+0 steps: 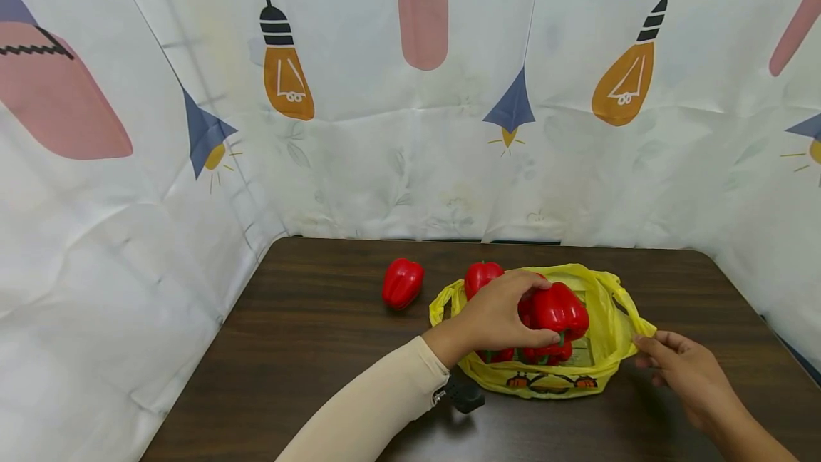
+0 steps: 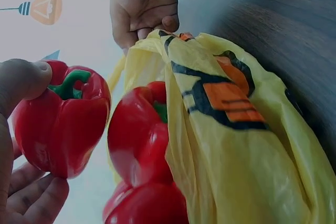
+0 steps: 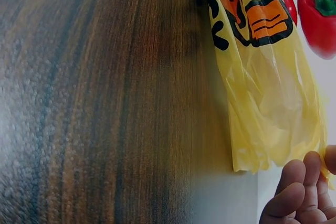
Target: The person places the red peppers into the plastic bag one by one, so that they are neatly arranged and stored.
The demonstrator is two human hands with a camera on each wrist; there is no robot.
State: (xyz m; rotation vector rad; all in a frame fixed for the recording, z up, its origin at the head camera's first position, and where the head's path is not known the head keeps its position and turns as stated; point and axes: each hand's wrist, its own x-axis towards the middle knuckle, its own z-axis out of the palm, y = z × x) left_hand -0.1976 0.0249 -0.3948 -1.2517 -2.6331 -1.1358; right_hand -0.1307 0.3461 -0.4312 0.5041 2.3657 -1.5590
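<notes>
My left hand [image 1: 497,312] grips a red bell pepper [image 1: 559,311] over the mouth of a yellow plastic bag [image 1: 551,382]. In the left wrist view the thumb lies by the green stem of this pepper [image 2: 63,124], with fingers below. At the bag's right side, my right hand [image 1: 689,369] pinches its edge between thumb and fingers, and the right wrist view shows the same pinch on the bag [image 3: 273,114]. Several more red peppers [image 1: 545,353] lie inside the bag, partly hidden by the left hand. Another pepper [image 1: 482,276] shows at the bag's back left.
One red bell pepper [image 1: 403,283] lies on the dark wooden table [image 1: 321,348], left of the bag. Behind the table hangs a white curtain [image 1: 385,162] printed with lamps. A black device [image 1: 463,394] is strapped at the left wrist.
</notes>
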